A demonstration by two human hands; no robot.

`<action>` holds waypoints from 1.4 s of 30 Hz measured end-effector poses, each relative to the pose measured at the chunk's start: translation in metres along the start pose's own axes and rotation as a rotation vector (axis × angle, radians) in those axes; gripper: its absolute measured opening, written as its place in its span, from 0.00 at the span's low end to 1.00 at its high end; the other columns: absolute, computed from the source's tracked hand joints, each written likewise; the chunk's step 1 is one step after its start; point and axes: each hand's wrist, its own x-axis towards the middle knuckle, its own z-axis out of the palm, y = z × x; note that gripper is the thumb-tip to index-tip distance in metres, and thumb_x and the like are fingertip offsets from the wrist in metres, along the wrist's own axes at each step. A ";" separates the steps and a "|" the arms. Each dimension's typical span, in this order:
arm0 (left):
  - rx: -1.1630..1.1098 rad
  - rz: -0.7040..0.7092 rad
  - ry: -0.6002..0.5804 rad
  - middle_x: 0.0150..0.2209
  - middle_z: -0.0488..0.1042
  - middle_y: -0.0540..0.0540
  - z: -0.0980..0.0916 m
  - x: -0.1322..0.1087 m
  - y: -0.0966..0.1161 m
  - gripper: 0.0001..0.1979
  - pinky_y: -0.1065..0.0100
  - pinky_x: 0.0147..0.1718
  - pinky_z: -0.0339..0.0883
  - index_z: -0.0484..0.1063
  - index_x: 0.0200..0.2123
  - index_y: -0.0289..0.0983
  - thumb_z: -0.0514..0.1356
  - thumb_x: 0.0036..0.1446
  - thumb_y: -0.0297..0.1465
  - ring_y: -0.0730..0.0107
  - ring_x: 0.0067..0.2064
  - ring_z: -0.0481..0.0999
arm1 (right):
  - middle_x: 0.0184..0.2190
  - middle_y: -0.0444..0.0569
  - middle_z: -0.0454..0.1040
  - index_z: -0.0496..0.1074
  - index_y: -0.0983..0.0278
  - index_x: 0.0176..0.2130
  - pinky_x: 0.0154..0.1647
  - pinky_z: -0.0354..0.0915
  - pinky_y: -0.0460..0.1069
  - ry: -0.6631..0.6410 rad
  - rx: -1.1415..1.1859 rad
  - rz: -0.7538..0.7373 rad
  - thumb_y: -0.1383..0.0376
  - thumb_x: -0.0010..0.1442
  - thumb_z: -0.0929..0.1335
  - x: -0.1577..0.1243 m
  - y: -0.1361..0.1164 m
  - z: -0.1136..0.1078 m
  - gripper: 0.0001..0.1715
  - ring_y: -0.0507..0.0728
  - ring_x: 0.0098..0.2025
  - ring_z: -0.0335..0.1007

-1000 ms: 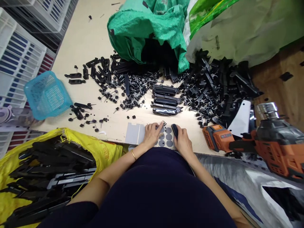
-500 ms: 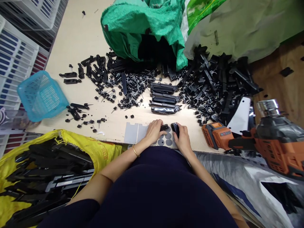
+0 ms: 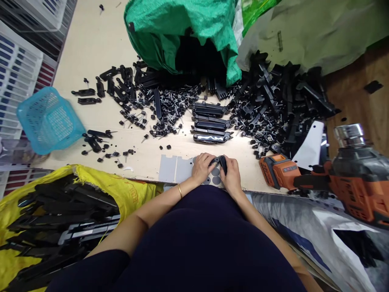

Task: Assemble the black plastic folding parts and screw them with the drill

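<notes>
At the table's front edge, my left hand [image 3: 201, 168] has its fingers closed on a small black part [image 3: 216, 160]. Just right of it, my right hand [image 3: 231, 175] grips a longer black piece [image 3: 223, 164], whose upper end meets the part in my left hand. Under both hands lies a pale sheet with grey discs [image 3: 216, 172], partly covered by the fingers. Two flat grey plates [image 3: 167, 168] sit left of my hands. Beyond them is a row of black folded assemblies [image 3: 211, 138], side by side.
Small black knobs with metal pins [image 3: 170, 109] are heaped beyond, below a green sack [image 3: 182, 24]. An orange cordless tool [image 3: 281, 172] lies at right. A blue basket [image 3: 50, 121] stands left, and a yellow sack of black parts [image 3: 133, 194] is at lower left.
The black part in my left hand has moved right and now meets the piece in my right hand. My left hand has shifted slightly right, and the camera view has shifted a little.
</notes>
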 end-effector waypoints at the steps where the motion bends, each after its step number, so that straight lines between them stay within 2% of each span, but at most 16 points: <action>1: 0.020 0.017 0.008 0.37 0.73 0.46 0.001 0.000 -0.001 0.09 0.64 0.40 0.64 0.70 0.43 0.36 0.56 0.62 0.33 0.66 0.40 0.69 | 0.41 0.55 0.64 0.61 0.65 0.57 0.49 0.65 0.59 0.004 0.005 0.000 0.69 0.56 0.61 0.000 0.001 0.000 0.28 0.62 0.45 0.62; 4: 0.100 0.087 0.015 0.36 0.72 0.45 0.002 0.000 -0.006 0.11 0.65 0.39 0.65 0.69 0.45 0.35 0.53 0.64 0.33 0.66 0.39 0.69 | 0.39 0.53 0.64 0.62 0.64 0.57 0.47 0.65 0.58 0.008 0.012 0.008 0.69 0.56 0.61 0.000 0.002 0.001 0.29 0.61 0.43 0.63; 8: 0.180 0.198 -0.046 0.35 0.71 0.44 0.003 0.003 -0.010 0.13 0.65 0.38 0.66 0.69 0.46 0.34 0.50 0.65 0.34 0.65 0.38 0.69 | 0.36 0.52 0.64 0.65 0.66 0.56 0.46 0.66 0.57 -0.007 0.027 0.040 0.67 0.55 0.62 0.002 0.003 -0.001 0.28 0.60 0.41 0.63; 13: 0.239 0.110 -0.094 0.36 0.71 0.43 0.002 0.008 -0.006 0.14 0.64 0.40 0.66 0.67 0.49 0.33 0.48 0.66 0.32 0.63 0.40 0.69 | 0.36 0.51 0.64 0.66 0.66 0.56 0.45 0.65 0.56 0.011 0.050 0.080 0.66 0.54 0.63 0.003 0.005 -0.002 0.29 0.59 0.39 0.64; 18: 0.197 0.193 -0.277 0.37 0.71 0.42 -0.005 0.016 -0.007 0.15 0.62 0.41 0.66 0.67 0.49 0.34 0.48 0.65 0.33 0.62 0.42 0.70 | 0.36 0.51 0.64 0.67 0.63 0.55 0.46 0.65 0.56 0.006 0.055 0.079 0.64 0.54 0.63 0.004 0.005 -0.003 0.28 0.59 0.40 0.63; 23: 0.227 0.072 -0.218 0.37 0.71 0.40 -0.003 0.014 -0.004 0.17 0.61 0.40 0.65 0.66 0.50 0.32 0.45 0.66 0.33 0.60 0.43 0.70 | 0.36 0.51 0.63 0.66 0.63 0.56 0.46 0.65 0.56 0.013 0.053 0.087 0.64 0.54 0.63 0.004 0.004 -0.002 0.28 0.60 0.40 0.63; 28: 0.183 0.228 -0.350 0.37 0.71 0.41 -0.007 0.022 -0.008 0.16 0.62 0.41 0.66 0.68 0.47 0.34 0.46 0.66 0.35 0.61 0.43 0.70 | 0.36 0.50 0.62 0.66 0.63 0.56 0.47 0.65 0.56 0.006 0.060 0.069 0.64 0.54 0.63 0.003 0.003 -0.002 0.29 0.59 0.41 0.62; 33: 0.164 0.171 -0.276 0.37 0.70 0.41 -0.005 0.028 -0.008 0.14 0.62 0.43 0.66 0.67 0.47 0.32 0.46 0.66 0.31 0.62 0.44 0.69 | 0.37 0.51 0.61 0.64 0.64 0.58 0.48 0.65 0.56 0.008 0.060 0.061 0.65 0.55 0.62 0.001 0.001 -0.002 0.31 0.60 0.42 0.62; 37: 0.096 0.256 -0.357 0.37 0.69 0.43 -0.002 0.031 -0.006 0.12 0.61 0.45 0.66 0.68 0.47 0.35 0.50 0.64 0.32 0.63 0.43 0.69 | 0.37 0.51 0.61 0.62 0.64 0.59 0.48 0.64 0.57 -0.011 0.071 0.062 0.66 0.55 0.62 0.000 0.000 -0.003 0.32 0.60 0.42 0.62; 42: 0.087 0.048 -0.225 0.37 0.68 0.43 0.002 0.026 0.005 0.13 0.61 0.43 0.67 0.67 0.49 0.33 0.50 0.64 0.30 0.62 0.43 0.68 | 0.36 0.51 0.60 0.60 0.62 0.60 0.46 0.65 0.57 -0.042 0.074 0.058 0.68 0.55 0.61 -0.001 -0.001 -0.006 0.33 0.60 0.42 0.61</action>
